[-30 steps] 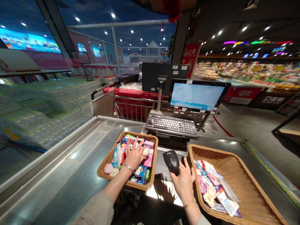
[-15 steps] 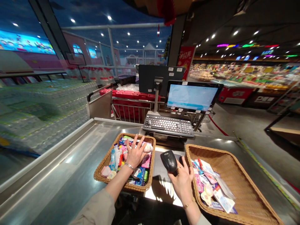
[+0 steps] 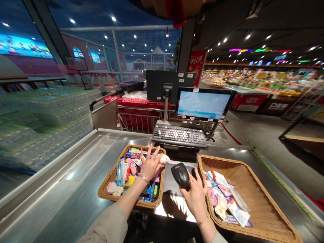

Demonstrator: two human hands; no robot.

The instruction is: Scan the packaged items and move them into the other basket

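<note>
My left hand (image 3: 150, 165) is raised over the left wicker basket (image 3: 108, 180), pinching a small pale oval packet (image 3: 164, 159) between thumb and fingertips while the other fingers spread. That basket holds several small colourful packets. My right hand (image 3: 196, 194) grips a black handheld barcode scanner (image 3: 180, 174), held above the dark counter strip between the two baskets. The right wicker basket (image 3: 263, 202) holds several flat packets along its left side.
A keyboard (image 3: 178, 135) and a lit till screen (image 3: 202, 105) stand behind the baskets. A steel counter (image 3: 71, 189) runs to the left. A red trolley (image 3: 136, 111) stands beyond the counter. Shop shelves fill the far right.
My left hand has lifted out of the left basket with the pale oval packet and moved it right, toward the scanner. My right hand has kept hold of the scanner.
</note>
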